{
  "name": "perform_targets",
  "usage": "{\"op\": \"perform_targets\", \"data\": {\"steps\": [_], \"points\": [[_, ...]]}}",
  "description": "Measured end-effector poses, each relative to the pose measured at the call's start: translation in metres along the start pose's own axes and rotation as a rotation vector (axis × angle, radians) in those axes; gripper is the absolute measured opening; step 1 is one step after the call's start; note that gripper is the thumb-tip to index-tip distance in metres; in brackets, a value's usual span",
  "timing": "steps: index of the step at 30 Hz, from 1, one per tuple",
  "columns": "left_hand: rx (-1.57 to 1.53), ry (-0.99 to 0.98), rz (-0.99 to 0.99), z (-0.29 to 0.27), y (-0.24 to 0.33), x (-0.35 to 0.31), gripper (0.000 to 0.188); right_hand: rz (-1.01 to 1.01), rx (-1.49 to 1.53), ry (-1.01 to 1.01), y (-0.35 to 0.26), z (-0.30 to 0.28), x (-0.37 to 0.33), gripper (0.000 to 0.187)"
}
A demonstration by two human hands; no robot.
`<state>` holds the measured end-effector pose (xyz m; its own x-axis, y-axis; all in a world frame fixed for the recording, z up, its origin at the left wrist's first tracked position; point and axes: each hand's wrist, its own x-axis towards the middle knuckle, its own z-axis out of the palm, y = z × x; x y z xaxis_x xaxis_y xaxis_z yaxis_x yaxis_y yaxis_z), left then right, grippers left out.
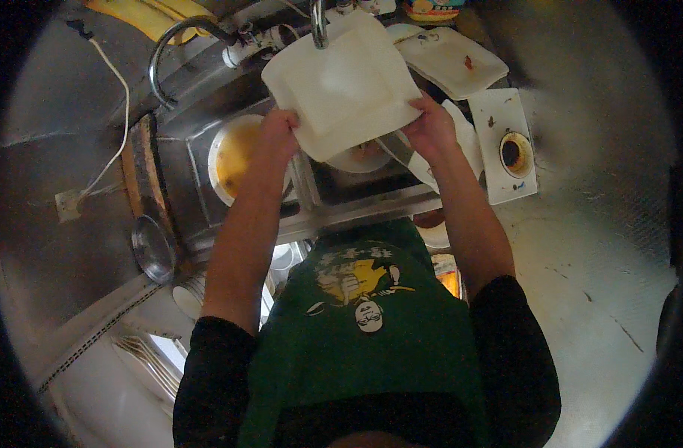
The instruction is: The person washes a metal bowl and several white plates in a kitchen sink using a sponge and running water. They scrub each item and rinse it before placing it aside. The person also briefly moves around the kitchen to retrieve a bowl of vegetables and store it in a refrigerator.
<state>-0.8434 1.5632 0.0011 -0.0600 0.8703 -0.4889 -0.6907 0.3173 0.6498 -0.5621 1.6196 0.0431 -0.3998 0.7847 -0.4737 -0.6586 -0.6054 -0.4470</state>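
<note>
White square plate (pixel 345 89) held up over the sink (pixel 341 215), just beneath the spout (pixel 319 30). From here I see left grip (pixel 283 131) pinching its left edge, right grip (pixel 429 128) its right. Risk, I judge: if wet, it could slip, hitting the dish (pixel 343 161) below. Round bowl (pixel 214 168), left: yellow-orange, soupy contents. Small bowl (pixel 528 163), right: dark residue inside.

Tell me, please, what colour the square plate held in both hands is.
The held plate is white, shown best in the head view.
</note>
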Motion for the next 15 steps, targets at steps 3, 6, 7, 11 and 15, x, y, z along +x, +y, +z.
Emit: {"op": "perform_targets", "data": {"steps": [3, 6, 7, 11, 15], "points": [[0.054, 0.194, 0.087, 0.007, -0.01, 0.033, 0.016, -0.021, -0.072, 0.067, -0.011, 0.002, -0.02, 0.044], [0.074, 0.231, 0.122, 0.014, -0.01, 0.06, 0.009, -0.038, -0.126, 0.091, -0.015, 0.0, -0.027, 0.051], [0.111, 0.201, 0.136, 0.02, -0.008, 0.064, 0.009, -0.042, -0.139, 0.089, -0.015, -0.003, -0.026, 0.053], [0.41, 0.205, 0.244, 0.038, -0.002, 0.08, 0.015, -0.019, -0.221, 0.106, -0.01, -0.032, -0.016, 0.055], [0.614, 0.341, 0.246, 0.079, 0.001, 0.046, 0.027, 0.005, -0.394, 0.133, -0.014, -0.027, -0.028, 0.058]]}}
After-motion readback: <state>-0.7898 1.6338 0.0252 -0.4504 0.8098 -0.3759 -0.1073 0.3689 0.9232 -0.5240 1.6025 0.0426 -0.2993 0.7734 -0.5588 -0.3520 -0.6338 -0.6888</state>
